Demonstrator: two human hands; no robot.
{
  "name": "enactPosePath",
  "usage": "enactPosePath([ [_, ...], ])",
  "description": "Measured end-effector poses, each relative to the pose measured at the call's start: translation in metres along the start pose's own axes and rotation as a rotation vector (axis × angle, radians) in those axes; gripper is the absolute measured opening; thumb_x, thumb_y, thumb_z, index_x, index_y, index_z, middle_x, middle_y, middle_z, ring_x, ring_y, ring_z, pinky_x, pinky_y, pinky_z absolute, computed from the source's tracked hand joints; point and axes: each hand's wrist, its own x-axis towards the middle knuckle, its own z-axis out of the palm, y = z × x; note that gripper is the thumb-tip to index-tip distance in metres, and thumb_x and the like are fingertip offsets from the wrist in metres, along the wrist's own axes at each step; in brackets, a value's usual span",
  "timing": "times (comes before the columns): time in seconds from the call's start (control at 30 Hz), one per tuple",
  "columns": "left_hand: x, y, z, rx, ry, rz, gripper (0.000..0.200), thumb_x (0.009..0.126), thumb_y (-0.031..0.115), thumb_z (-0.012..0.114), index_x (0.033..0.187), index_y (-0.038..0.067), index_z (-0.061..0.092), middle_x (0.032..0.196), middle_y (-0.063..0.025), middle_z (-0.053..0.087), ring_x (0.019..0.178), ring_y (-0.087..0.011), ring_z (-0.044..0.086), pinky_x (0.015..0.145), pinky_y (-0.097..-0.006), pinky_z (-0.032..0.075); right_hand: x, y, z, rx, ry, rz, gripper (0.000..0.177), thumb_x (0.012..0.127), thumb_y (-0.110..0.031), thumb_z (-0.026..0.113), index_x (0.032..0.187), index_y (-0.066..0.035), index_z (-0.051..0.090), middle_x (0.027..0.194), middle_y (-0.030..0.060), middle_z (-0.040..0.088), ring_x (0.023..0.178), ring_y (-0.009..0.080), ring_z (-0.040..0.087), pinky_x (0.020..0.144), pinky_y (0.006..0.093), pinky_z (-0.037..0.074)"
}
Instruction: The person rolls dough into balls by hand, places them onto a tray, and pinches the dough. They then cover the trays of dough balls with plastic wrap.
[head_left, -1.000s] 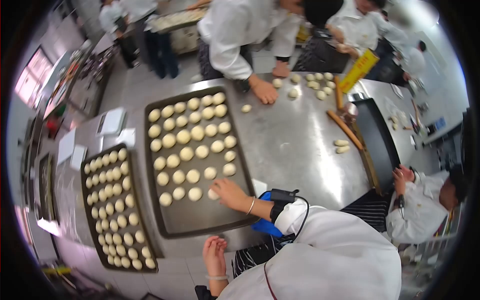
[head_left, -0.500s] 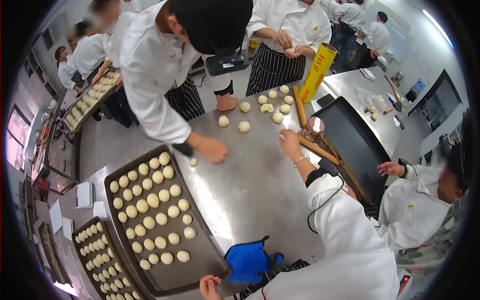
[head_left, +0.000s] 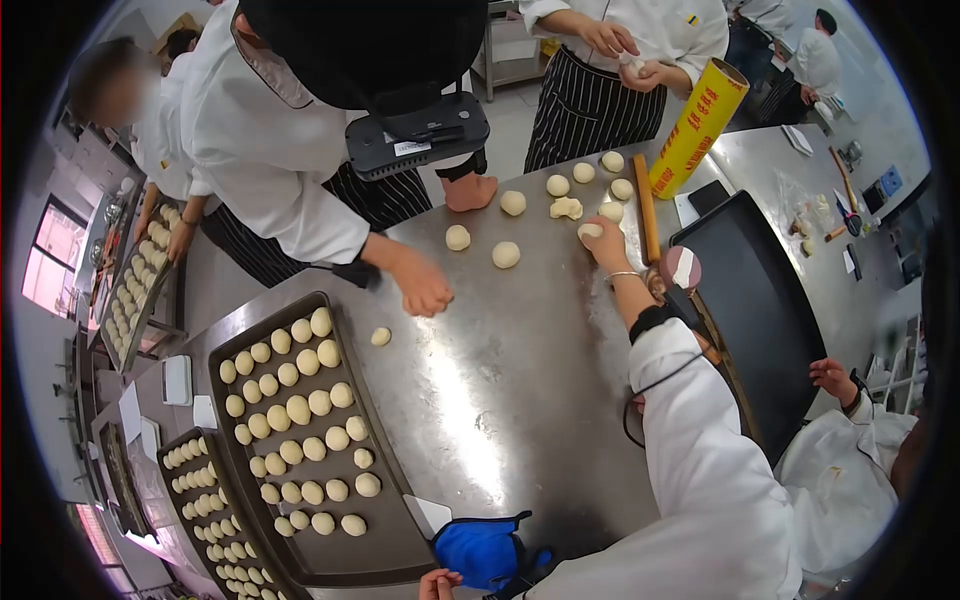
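My right hand (head_left: 608,245), with a bracelet at the wrist, has its fingers around a pale dough ball (head_left: 590,230) at the table's far side. Beside it lie more dough balls (head_left: 513,203) and an irregular lump of dough (head_left: 566,208). At the bottom edge my left hand (head_left: 440,584) shows only in part, its fingers loosely bent with nothing visible in them. Close to that hand is a blue fabric item with black trim (head_left: 478,552). A large dark tray (head_left: 370,560) holding rows of dough balls stands at left.
Across the steel table (head_left: 540,370), a co-worker's fist (head_left: 425,285) hovers near a small dough ball (head_left: 381,337). Right of my hand are a rolling pin (head_left: 646,215), a yellow box (head_left: 700,125) and a black tray (head_left: 760,290). Another person's hand (head_left: 833,380) is at right.
My right hand has moved away from me to a dough ball, and its fingers have closed on it. My left hand has dropped lower in view. The view has shifted.
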Motion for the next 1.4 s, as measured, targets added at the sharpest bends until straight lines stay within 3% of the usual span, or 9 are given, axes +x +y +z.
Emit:
enactPosePath([
  [0.07, 0.002, 0.008, 0.010, -0.028, -0.001, -0.029, 0.018, 0.096, 0.016, 0.052, 0.100, 0.001, 0.060, 0.092, -0.0063, 0.061, 0.087, -0.0174, 0.055, 0.083, -0.0301, 0.044, -0.018, -0.037, -0.024, 0.798, -0.181, 0.433, 0.036, 0.088, -0.021, 0.064, 0.119, -0.006, 0.054, 0.110, 0.0103, 0.061, 0.092, 0.0192, 0.061, 0.075, 0.0307, 0.052],
  [0.17, 0.015, 0.016, 0.023, -0.124, -0.111, -0.058, 0.017, 0.095, 0.014, 0.052, 0.103, 0.001, 0.060, 0.095, -0.0082, 0.060, 0.089, -0.0193, 0.055, 0.084, -0.0303, 0.044, -0.052, -0.077, -0.048, 1.366, -0.616, 0.423, 0.045, 0.092, -0.031, 0.060, 0.127, -0.005, 0.048, 0.115, 0.0107, 0.059, 0.092, 0.0155, 0.060, 0.078, 0.0289, 0.052],
  [0.33, 0.060, 0.059, 0.093, -0.452, -0.485, 0.040, 0.037, 0.100, 0.029, 0.043, 0.123, 0.001, 0.047, 0.122, -0.0172, 0.054, 0.101, -0.0281, 0.058, 0.085, -0.0386, 0.049, -0.149, -0.177, -0.060, 1.042, -1.063, 0.069, 0.051, 0.092, -0.036, 0.059, 0.131, -0.005, 0.046, 0.121, 0.0101, 0.058, 0.104, 0.0189, 0.059, 0.087, 0.0317, 0.050],
  [0.5, 0.074, 0.118, 0.132, -1.055, -0.756, -0.215, 0.046, 0.099, 0.039, 0.040, 0.131, 0.007, 0.044, 0.135, -0.0157, 0.044, 0.110, -0.0304, 0.053, 0.088, -0.0419, 0.047, -0.222, -0.254, -0.066, 0.104, -1.065, -0.829, 0.056, 0.080, -0.029, 0.074, 0.127, -0.007, 0.053, 0.117, 0.0096, 0.060, 0.107, 0.0232, 0.058, 0.091, 0.0346, 0.046],
  [0.73, 0.075, 0.054, 0.078, -1.207, -0.556, -0.296, 0.039, 0.099, 0.036, 0.040, 0.124, 0.007, 0.049, 0.125, -0.0166, 0.053, 0.099, -0.0289, 0.059, 0.084, -0.0386, 0.048, -0.061, -0.109, 0.059, -0.365, -0.042, -0.580, 0.047, 0.072, -0.013, 0.073, 0.116, -0.007, 0.056, 0.111, 0.0134, 0.059, 0.108, 0.0352, 0.052, 0.094, 0.0414, 0.043],
  [0.97, 0.037, 0.019, 0.006, -1.222, -0.261, -0.252, 0.044, 0.098, 0.037, 0.042, 0.129, 0.006, 0.044, 0.125, -0.0186, 0.052, 0.095, -0.0307, 0.063, 0.082, -0.0393, 0.050, -0.022, -0.072, 0.104, -0.212, -0.292, -0.483, 0.021, 0.075, -0.014, 0.072, 0.095, -0.008, 0.068, 0.118, 0.0096, 0.060, 0.110, 0.0288, 0.055, 0.084, 0.0421, 0.049],
  [1.07, 0.018, 0.002, -0.029, -1.206, -0.235, -0.165, 0.044, 0.097, 0.035, 0.043, 0.130, 0.006, 0.043, 0.125, -0.0181, 0.052, 0.095, -0.0298, 0.063, 0.082, -0.0391, 0.050, -0.056, -0.088, 0.092, 0.304, -0.233, 0.009, 0.022, 0.088, -0.016, 0.063, 0.107, -0.005, 0.063, 0.121, 0.0133, 0.058, 0.104, 0.0275, 0.059, 0.079, 0.0364, 0.051],
  [1.13, 0.014, -0.012, -0.050, -1.222, -0.203, -0.131, 0.043, 0.097, 0.033, 0.044, 0.131, 0.006, 0.043, 0.125, -0.0172, 0.052, 0.094, -0.0284, 0.062, 0.081, -0.0390, 0.050, -0.093, -0.116, 0.063, 1.464, -0.425, 0.425, 0.035, 0.096, -0.025, 0.053, 0.122, -0.002, 0.052, 0.128, 0.0187, 0.052, 0.107, 0.0294, 0.059, 0.077, 0.0332, 0.054],
  [1.4, 0.017, -0.040, -0.141, -1.213, -0.237, -0.197, 0.043, 0.098, 0.032, 0.044, 0.132, 0.006, 0.042, 0.126, -0.0165, 0.053, 0.094, -0.0273, 0.061, 0.083, -0.0367, 0.048, -0.275, -0.257, 0.036, 1.451, -1.060, 0.429, 0.056, 0.099, -0.044, 0.035, 0.136, -0.002, 0.038, 0.132, 0.0220, 0.047, 0.115, 0.0322, 0.055, 0.089, 0.0347, 0.054],
])
